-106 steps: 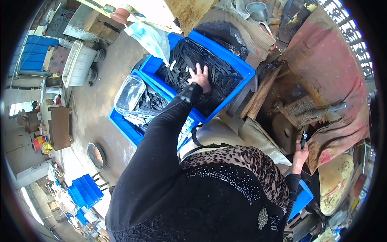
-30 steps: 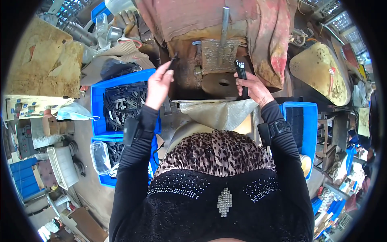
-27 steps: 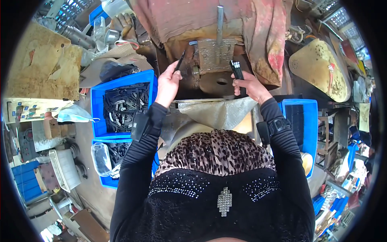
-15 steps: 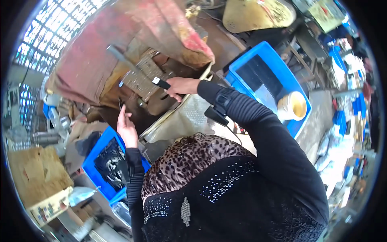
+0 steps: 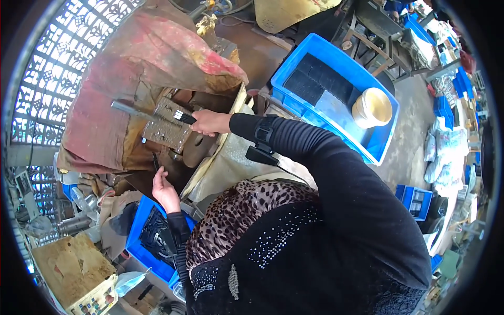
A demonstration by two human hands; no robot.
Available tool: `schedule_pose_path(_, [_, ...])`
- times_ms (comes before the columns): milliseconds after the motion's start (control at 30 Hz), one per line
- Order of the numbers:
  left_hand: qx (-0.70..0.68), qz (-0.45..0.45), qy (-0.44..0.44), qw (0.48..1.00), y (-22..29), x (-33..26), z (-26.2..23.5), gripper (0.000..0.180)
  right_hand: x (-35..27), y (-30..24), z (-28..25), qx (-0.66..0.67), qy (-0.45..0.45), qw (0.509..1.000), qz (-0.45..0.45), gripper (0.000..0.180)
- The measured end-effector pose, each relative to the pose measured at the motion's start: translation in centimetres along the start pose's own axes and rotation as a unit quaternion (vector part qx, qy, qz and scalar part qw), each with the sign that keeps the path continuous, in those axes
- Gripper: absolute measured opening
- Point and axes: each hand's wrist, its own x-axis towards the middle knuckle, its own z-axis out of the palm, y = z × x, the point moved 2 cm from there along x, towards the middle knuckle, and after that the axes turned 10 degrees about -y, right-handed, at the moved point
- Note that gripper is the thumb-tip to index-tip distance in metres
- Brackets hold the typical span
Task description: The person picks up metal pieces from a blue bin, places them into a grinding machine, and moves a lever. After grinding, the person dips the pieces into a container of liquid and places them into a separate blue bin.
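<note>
Left hand: out of blue plastic bin since earlier, fingers pinching thin dark strip. Right hand: fingers clenched round pale-tipped black bundle, now overlapping wet metal block in view. Both hands loaded.

Thin dark strip, lower end hidden

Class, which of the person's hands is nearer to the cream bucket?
Right. The right hand is left of the cream bucket in the picture; the left hand is farther left and lower.
</note>
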Motion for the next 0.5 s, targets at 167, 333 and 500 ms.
schedule_pose_path(167, [-0.018,-0.01,-0.011,1.0,-0.4,0.3,0.5,0.033,-0.1,0.2,-0.4,0.034,0.023,0.999,-0.003,0.016])
schedule_pose_path(333, [-0.002,-0.011,-0.011,1.0,-0.5,0.7,0.6,0.033,0.5,0.6,-1.1,0.09,0.015,0.995,-0.036,0.016])
schedule_pose_path(500, [0.021,0.035,0.039,0.998,1.0,0.2,0.2,0.029,0.6,-1.4,-0.6,0.15,-0.01,0.986,-0.078,0.017])
